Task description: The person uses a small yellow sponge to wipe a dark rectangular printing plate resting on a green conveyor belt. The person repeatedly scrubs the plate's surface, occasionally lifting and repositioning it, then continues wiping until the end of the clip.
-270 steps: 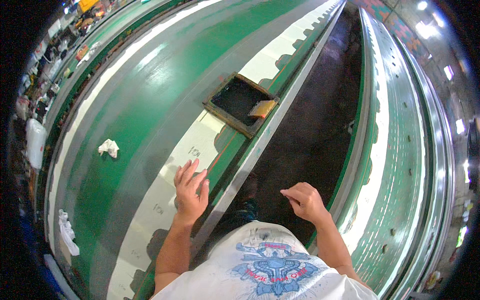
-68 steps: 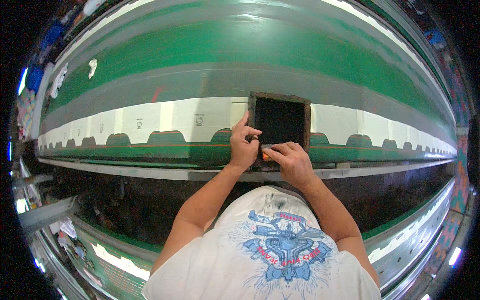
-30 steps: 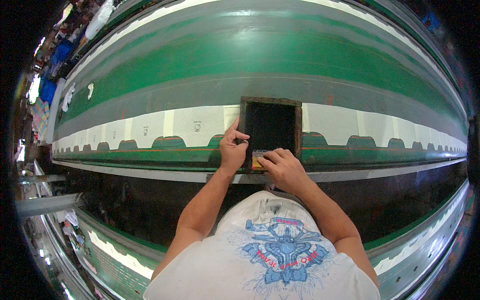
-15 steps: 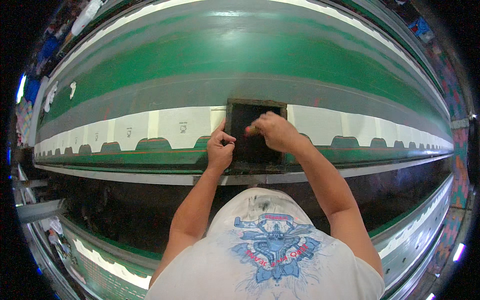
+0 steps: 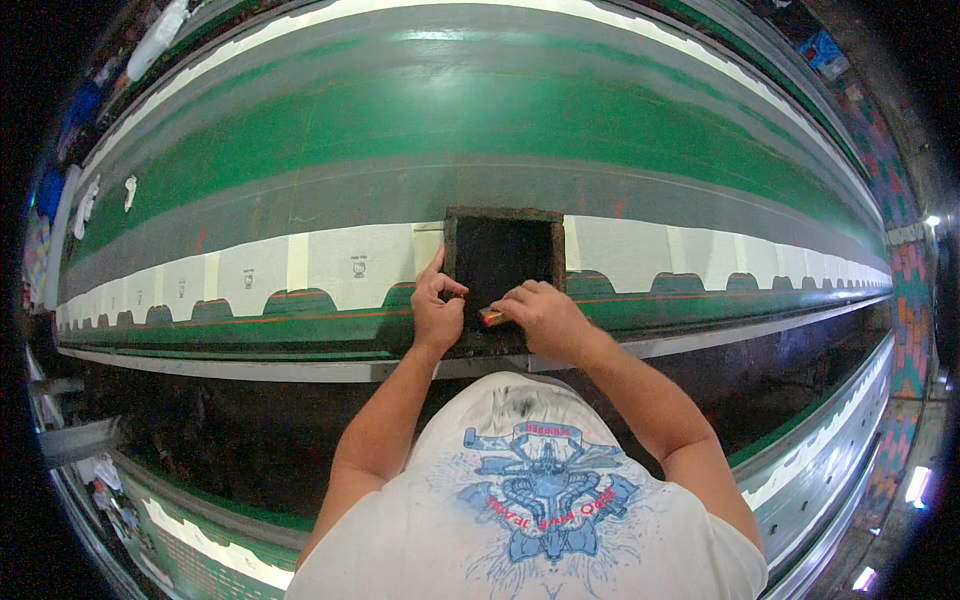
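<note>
A dark wooden screen-printing frame (image 5: 503, 214) with a black mesh lies over a row of white fabric pieces (image 5: 340, 262) on the long green table. My left hand (image 5: 437, 311) grips the frame's left side, index finger pointing up along its edge and thumb bent over it. Inside the frame, low near its front end, my right hand (image 5: 548, 318) is closed on a small squeegee (image 5: 493, 317) with a yellowish and red edge. Its blade is hidden against the dark mesh. To the left of the frame, several fabric pieces bear a small dark printed figure; those to the right look plain.
The green and grey table (image 5: 430, 110) stretches far to both sides, with a metal rail (image 5: 300, 368) along its near edge. White scraps (image 5: 130, 193) lie at the far left. Behind me stands another table with white pieces (image 5: 215, 535). Colourful floor tiles (image 5: 908, 350) show at the right.
My right hand has drawn the squeegee from the upper part of the frame toward its near end. My left hand keeps its hold on the frame; the view has shifted slightly.
</note>
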`<control>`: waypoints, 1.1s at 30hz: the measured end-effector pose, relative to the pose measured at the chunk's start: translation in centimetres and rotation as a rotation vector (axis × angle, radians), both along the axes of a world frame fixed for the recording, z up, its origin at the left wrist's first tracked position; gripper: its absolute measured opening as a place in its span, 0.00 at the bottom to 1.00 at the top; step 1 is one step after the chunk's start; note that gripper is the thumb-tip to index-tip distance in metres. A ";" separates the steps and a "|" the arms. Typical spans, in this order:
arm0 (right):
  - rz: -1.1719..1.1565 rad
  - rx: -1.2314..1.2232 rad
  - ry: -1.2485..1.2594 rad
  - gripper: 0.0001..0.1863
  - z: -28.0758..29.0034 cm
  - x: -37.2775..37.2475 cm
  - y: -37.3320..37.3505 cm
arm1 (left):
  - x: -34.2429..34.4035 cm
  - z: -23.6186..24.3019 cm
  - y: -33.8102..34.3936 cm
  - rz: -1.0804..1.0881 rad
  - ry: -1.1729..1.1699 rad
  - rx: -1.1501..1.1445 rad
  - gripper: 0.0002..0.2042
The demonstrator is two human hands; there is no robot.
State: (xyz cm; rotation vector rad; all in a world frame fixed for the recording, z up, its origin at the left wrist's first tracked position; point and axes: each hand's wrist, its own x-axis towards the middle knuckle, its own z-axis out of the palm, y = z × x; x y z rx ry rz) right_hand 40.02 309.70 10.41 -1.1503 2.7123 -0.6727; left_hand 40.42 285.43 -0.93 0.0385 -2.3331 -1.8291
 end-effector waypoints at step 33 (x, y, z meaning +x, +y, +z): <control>-0.841 -0.616 -0.081 0.20 -4.8 8.7 8.2 | 0.5 3.9 5.7 -0.003 0.227 -0.074 0.11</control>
